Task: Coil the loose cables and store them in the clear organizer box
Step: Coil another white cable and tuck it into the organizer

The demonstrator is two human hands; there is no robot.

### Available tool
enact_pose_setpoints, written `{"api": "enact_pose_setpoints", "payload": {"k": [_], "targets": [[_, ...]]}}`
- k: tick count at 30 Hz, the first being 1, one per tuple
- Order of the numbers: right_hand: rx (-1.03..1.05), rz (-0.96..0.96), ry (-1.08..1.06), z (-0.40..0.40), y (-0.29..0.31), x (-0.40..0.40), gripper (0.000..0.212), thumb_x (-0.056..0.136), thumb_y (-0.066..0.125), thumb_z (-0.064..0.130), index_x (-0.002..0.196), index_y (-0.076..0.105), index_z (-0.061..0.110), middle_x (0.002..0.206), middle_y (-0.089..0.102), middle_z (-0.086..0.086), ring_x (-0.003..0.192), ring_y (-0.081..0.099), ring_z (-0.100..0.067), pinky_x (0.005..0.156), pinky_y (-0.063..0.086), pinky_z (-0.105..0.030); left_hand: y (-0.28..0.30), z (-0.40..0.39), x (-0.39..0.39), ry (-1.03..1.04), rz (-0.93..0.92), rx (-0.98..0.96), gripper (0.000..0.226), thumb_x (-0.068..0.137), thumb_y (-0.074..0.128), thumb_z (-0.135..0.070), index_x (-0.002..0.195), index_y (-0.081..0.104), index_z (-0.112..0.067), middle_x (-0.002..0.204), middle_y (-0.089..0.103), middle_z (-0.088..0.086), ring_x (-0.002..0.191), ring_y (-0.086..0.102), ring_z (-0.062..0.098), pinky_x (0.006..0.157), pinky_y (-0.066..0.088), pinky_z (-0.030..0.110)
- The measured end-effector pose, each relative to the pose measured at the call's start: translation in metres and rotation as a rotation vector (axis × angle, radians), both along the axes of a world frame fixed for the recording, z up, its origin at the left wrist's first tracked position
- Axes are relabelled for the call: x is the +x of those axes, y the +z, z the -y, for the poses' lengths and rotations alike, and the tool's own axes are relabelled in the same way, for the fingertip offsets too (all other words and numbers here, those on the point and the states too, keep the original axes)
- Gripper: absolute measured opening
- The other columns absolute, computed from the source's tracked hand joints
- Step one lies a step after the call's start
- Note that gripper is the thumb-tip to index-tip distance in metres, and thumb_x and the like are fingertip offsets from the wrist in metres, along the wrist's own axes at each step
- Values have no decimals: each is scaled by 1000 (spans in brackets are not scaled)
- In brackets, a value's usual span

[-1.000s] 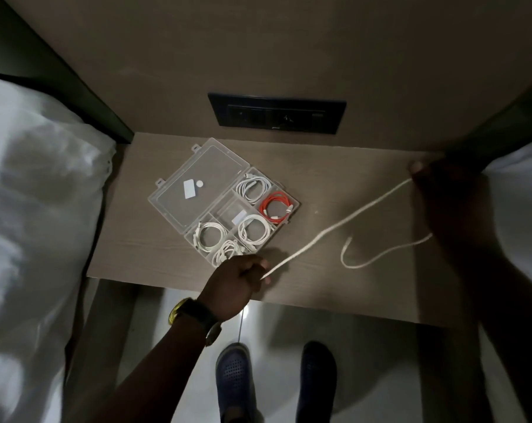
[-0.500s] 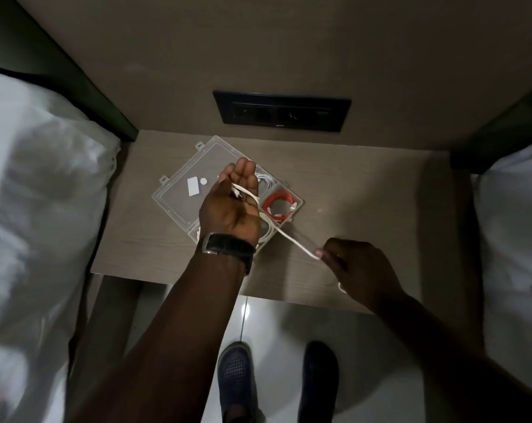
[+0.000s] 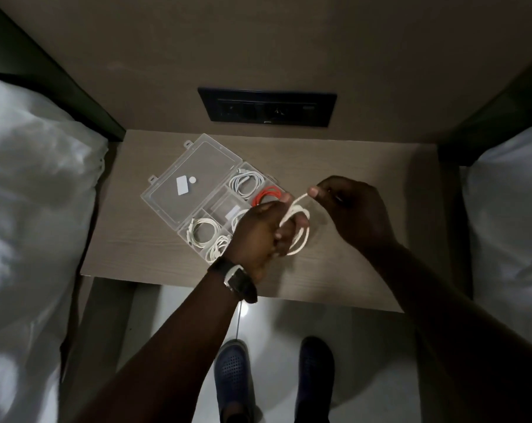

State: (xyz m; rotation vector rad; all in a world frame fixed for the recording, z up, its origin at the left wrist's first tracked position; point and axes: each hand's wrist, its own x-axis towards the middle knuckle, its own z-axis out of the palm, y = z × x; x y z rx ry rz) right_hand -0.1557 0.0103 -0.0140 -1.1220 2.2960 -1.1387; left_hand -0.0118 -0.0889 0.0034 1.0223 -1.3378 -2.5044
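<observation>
Coiling step: left hand (image 3: 260, 236) clasps thin white cable loops (image 3: 299, 236), right hand (image 3: 350, 209) pinches its tail; next, probably tuck into clear plastic organizer box (image 3: 208, 206).

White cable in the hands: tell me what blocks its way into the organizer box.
Nothing visible does. The white cable is looped in the left hand, its end pinched by the right hand, right beside the organizer box. The lid lies open; the small middle compartment holds no coil.

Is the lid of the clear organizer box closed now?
No, the lid lies open and flat on the table beside the clear organizer box, whose compartments with coiled cables are uncovered.
</observation>
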Motion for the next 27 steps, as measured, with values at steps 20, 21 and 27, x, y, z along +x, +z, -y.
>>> {"api": "enact_pose_setpoints", "payload": {"k": [20,21,27], "targets": [[33,291,219,-11,21,-3,12,82,74,28,87,73,18,87,71,-2,79,68,-19,74,57,-35,3,-20,49,-32,5,15,41,96,46,-38,73,68,-12,53,48,-2,40,33,7,38,24,16],[23,349,167,-10,14,3,9,85,73,24,87,73,15,86,72,-4,74,68,-16,70,56,-31,8,-17,48,51,-91,167,38,96,46,-37,74,68,-14,52,47,-4,38,32,5,39,21,16],[193,50,463,-20,-7,101,28,97,54,19,124,62,20,117,68,-4,101,66,-23,85,50,-33,8,-1,38,576,-118,225,24,100,42,-22,91,60,-8,59,50,-4,51,47,10,52,43,20]]}}
